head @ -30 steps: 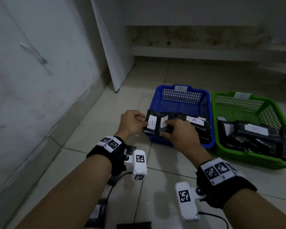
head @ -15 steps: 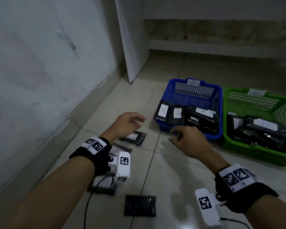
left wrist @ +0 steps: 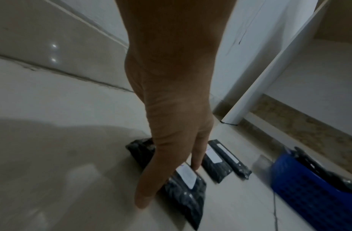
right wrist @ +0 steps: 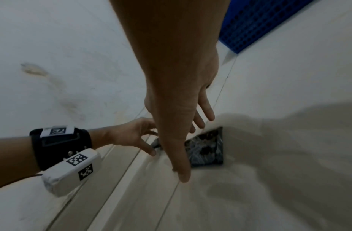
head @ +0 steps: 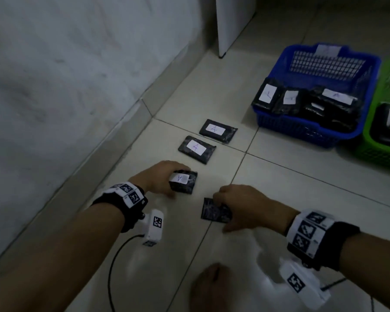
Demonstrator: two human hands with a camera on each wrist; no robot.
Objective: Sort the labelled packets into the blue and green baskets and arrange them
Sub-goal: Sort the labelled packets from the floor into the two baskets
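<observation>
Left hand (head: 158, 179) grips A-labelled packet (head: 184, 182); right hand (head: 241, 204) fingers straight, touching unlabelled packet (head: 214, 211).

Landmark: blue basket (head: 306, 129), on the floor, right of the wall (head: 65, 86).
Green basket (head: 383, 152): just beside the blue basket, on its right.
In the blue basket: packets piled at its near end, two labelled ones (head: 267, 95) leaning at the near left corner.
Floor packets: two labelled A (head: 217, 131) (head: 196, 149), in a row running from the blue basket's near left towards the person.
Nearer still: the packet (head: 184, 182) under the left hand (head: 155, 179), then the unlabelled packet (head: 214, 210) under the right hand (head: 241, 203).
</observation>
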